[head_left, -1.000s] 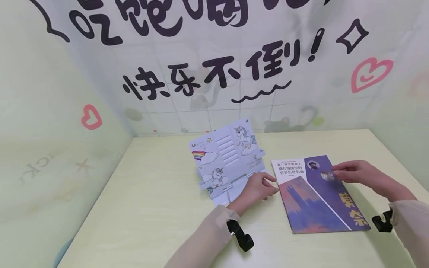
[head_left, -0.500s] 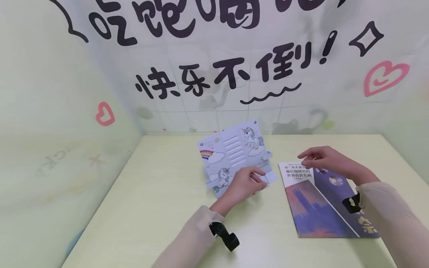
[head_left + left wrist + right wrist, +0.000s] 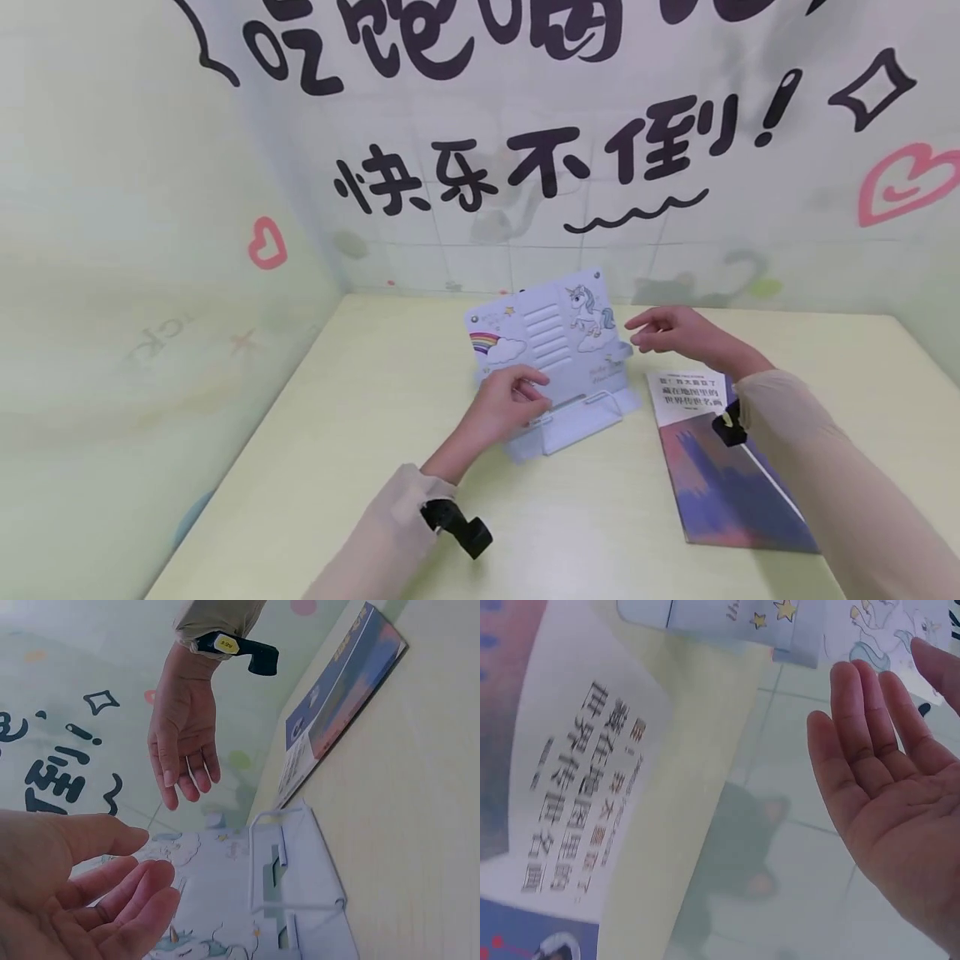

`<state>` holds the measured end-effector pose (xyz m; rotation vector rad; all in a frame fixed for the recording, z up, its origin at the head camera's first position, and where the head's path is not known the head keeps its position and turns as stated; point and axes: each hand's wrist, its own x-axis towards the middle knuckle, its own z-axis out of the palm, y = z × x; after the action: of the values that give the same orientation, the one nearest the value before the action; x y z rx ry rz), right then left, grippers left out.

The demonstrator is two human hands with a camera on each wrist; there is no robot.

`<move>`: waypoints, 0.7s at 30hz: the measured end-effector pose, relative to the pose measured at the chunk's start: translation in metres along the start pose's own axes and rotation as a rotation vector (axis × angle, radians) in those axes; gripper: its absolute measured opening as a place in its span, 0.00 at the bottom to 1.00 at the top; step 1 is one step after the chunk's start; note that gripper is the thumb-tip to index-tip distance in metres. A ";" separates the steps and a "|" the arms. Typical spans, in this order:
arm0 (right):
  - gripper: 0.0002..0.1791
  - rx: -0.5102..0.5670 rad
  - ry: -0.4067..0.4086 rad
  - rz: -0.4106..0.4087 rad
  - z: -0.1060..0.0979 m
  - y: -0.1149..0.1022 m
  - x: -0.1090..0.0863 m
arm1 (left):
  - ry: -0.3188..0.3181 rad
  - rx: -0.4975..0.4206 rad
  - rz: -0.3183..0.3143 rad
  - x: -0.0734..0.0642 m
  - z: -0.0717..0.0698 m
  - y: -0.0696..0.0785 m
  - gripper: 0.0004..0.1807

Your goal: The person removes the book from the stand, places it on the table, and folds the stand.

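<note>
A white book stand [image 3: 547,337] with unicorn and rainbow pictures stands tilted back on the table. Its wire page holder [image 3: 253,862] and front ledge [image 3: 581,429] show at the bottom. My left hand [image 3: 501,408] is in front of the stand's lower left, fingers loosely bent and nothing in them. Beside the stand's right edge, my right hand [image 3: 693,337] hovers with fingers extended and holding nothing, as the right wrist view confirms with its bare palm [image 3: 919,817]. A purple and pink book [image 3: 720,475] lies flat right of the stand, partly hidden under my right sleeve.
The pale wooden table [image 3: 360,467] meets a printed curtain [image 3: 420,83] with black Chinese characters behind the stand. Another curtain wall [image 3: 112,250] borders the left side. Black wrist cameras [image 3: 457,529] are strapped over both beige sleeves.
My right hand has moved left from the book's right edge to the stand's right side. My left hand has shifted left across the stand's front, uncovering the ledge. The book stays lying flat.
</note>
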<state>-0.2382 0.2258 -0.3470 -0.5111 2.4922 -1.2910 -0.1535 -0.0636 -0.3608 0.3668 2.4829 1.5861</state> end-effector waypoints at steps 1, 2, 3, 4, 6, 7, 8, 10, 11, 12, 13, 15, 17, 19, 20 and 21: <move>0.25 0.010 0.009 0.001 0.001 0.001 0.003 | 0.006 -0.001 -0.003 -0.001 -0.004 -0.003 0.14; 0.25 0.019 0.023 0.003 0.002 0.002 0.006 | 0.013 -0.006 -0.007 -0.002 -0.008 -0.005 0.15; 0.25 0.028 0.040 0.003 0.003 0.002 0.009 | 0.020 -0.011 -0.012 -0.004 -0.012 -0.007 0.15; 0.24 0.035 0.061 0.005 0.003 0.003 0.011 | 0.026 -0.017 -0.015 -0.005 -0.016 -0.010 0.15; 0.24 0.042 0.102 0.012 0.004 0.004 0.015 | 0.039 -0.023 -0.034 -0.008 -0.024 -0.014 0.15; 0.24 0.041 0.122 0.017 0.005 0.004 0.017 | 0.047 -0.026 -0.041 -0.010 -0.028 -0.016 0.14; 0.24 0.041 0.139 0.019 0.005 0.004 0.018 | 0.058 -0.030 -0.053 -0.011 -0.032 -0.019 0.14; 0.24 0.045 0.158 0.027 0.006 0.003 0.022 | 0.087 -0.031 -0.079 -0.012 -0.040 -0.023 0.14; 0.24 0.045 0.161 0.032 0.006 0.003 0.023 | 0.106 -0.033 -0.091 -0.013 -0.044 -0.026 0.14; 0.24 0.049 0.163 0.034 0.007 0.002 0.025 | 0.127 -0.030 -0.099 -0.013 -0.048 -0.028 0.13; 0.24 0.050 0.164 0.037 0.008 0.001 0.027 | 0.151 -0.031 -0.109 -0.013 -0.051 -0.029 0.13; 0.25 0.051 0.165 0.039 0.011 0.000 0.031 | 0.193 -0.031 -0.126 -0.012 -0.057 -0.032 0.13; 0.25 0.049 0.167 0.041 0.013 -0.002 0.035 | 0.226 -0.035 -0.127 -0.010 -0.062 -0.035 0.14; 0.25 0.050 0.169 0.042 0.016 -0.004 0.039 | 0.248 -0.048 -0.127 -0.008 -0.064 -0.036 0.15; 0.25 0.050 0.170 0.042 0.017 -0.004 0.041 | 0.254 -0.057 -0.123 -0.007 -0.064 -0.036 0.15; 0.25 0.050 0.169 0.043 0.018 -0.005 0.042 | 0.261 -0.069 -0.120 -0.005 -0.064 -0.037 0.16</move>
<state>-0.2677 0.1912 -0.3567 -0.3481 2.5832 -1.4305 -0.1701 -0.1353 -0.3674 -0.0011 2.5691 1.7633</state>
